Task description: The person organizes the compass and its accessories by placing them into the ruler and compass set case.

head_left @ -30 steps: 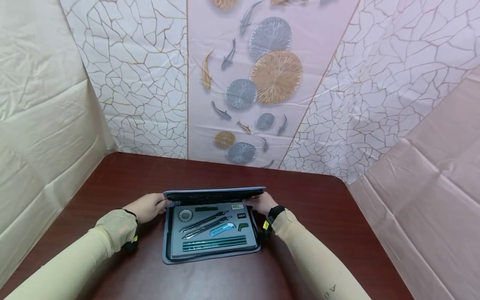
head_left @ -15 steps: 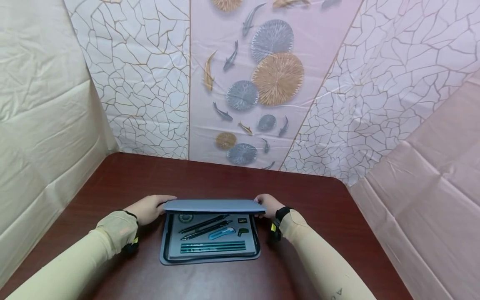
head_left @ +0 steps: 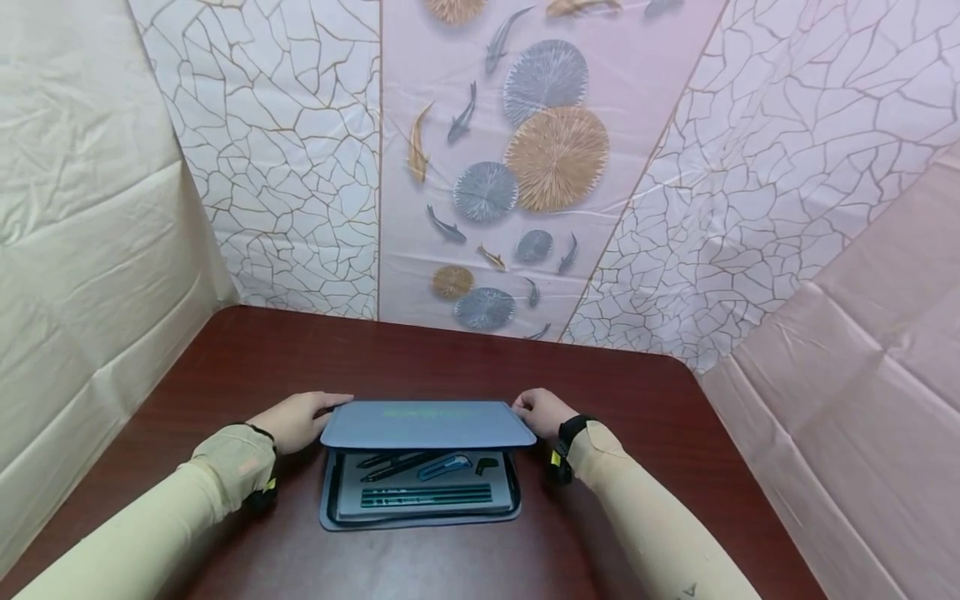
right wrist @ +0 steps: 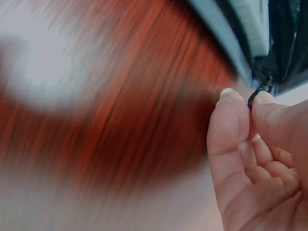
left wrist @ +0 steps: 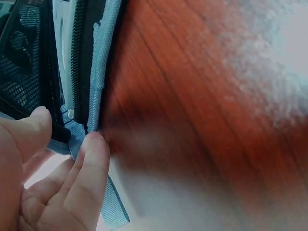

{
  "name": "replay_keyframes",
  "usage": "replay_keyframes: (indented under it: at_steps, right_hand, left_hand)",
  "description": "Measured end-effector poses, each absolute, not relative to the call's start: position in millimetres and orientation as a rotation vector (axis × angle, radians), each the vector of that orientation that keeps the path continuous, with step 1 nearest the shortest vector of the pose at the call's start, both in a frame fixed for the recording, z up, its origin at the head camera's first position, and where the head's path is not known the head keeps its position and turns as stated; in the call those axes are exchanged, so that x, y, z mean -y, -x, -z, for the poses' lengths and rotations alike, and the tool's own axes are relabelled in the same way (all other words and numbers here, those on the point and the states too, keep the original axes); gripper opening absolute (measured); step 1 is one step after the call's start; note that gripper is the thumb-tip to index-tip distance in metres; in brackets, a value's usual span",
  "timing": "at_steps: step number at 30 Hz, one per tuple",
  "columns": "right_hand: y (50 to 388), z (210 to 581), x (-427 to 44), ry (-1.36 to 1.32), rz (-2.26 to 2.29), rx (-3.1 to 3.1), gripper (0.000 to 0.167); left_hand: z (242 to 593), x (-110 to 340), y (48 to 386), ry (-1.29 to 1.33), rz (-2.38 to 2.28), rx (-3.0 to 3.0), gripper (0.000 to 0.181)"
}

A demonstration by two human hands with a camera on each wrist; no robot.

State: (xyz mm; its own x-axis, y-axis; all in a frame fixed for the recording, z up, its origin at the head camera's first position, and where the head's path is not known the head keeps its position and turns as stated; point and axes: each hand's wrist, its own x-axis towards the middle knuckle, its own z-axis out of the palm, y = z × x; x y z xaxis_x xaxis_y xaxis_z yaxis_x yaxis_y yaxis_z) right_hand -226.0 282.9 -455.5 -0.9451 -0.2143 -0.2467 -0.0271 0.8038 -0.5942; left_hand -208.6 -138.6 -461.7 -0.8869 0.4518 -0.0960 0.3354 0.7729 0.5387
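Note:
A grey-blue zip case point(head_left: 427, 427) lies on the table with its lid partly lowered. Inside, dark green pencils point(head_left: 426, 497), a blue utility knife point(head_left: 444, 468) and dark pen-like tools point(head_left: 397, 468) show in the tray; the lid hides the rear part. At the back left corner, my left hand point(head_left: 296, 419) holds the case, thumb by the mesh-lined lid point(left wrist: 24, 62) and a finger on the base edge beside the zipper point(left wrist: 75, 62). Near the back right corner, my right hand point(head_left: 546, 410) pinches the black zipper pull point(right wrist: 252, 98) between thumb and index finger.
The dark red-brown table point(head_left: 645, 467) carries the case. Patterned cloth point(head_left: 487, 200) hangs behind it, with plain beige cloth point(head_left: 82, 217) on the sides. A strap point(left wrist: 115, 209) sticks out from the case's corner.
The lid has swung down toward me, from nearly upright to low over the tray, covering the rear items. My right hand has shifted slightly right, to the zipper pull.

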Motion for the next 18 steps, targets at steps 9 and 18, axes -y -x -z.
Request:
replay_keyframes:
  at_steps: [9, 18]
  right_hand:
    - [215.2, 458.3, -285.9, 0.125, 1.064, -2.597, 0.017]
    - [215.5, 460.3, -285.4, -0.024, 1.298, -2.481, 0.026]
  left_hand:
    - [464.6, 140.4, 209.7, -0.637, -0.76, -2.732, 0.048]
    - [453.4, 137.3, 203.7, -0.599, -0.823, -2.652, 0.049]
